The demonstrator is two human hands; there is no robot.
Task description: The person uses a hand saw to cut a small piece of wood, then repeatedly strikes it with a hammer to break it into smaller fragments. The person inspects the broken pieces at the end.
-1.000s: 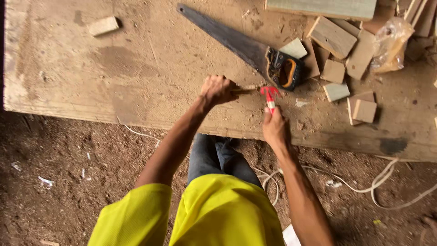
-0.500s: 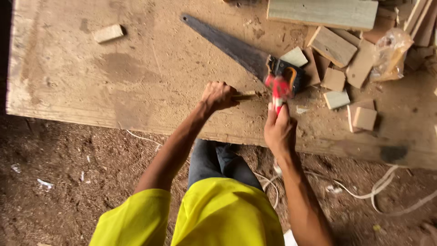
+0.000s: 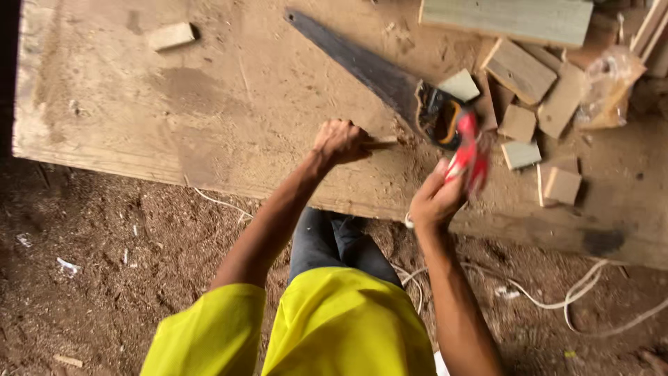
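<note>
firmly — right hand (image 3: 435, 202) grips red tool (image 3: 470, 153)

Right hand (image 3: 435, 200) with red tool (image 3: 470, 154) now higher, farther right.

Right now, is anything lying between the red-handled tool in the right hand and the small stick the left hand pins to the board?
Nothing visible does. The right hand holds the red-handled tool, blurred, beside the stick under the left hand; only bare, dusty board lies between.
</note>
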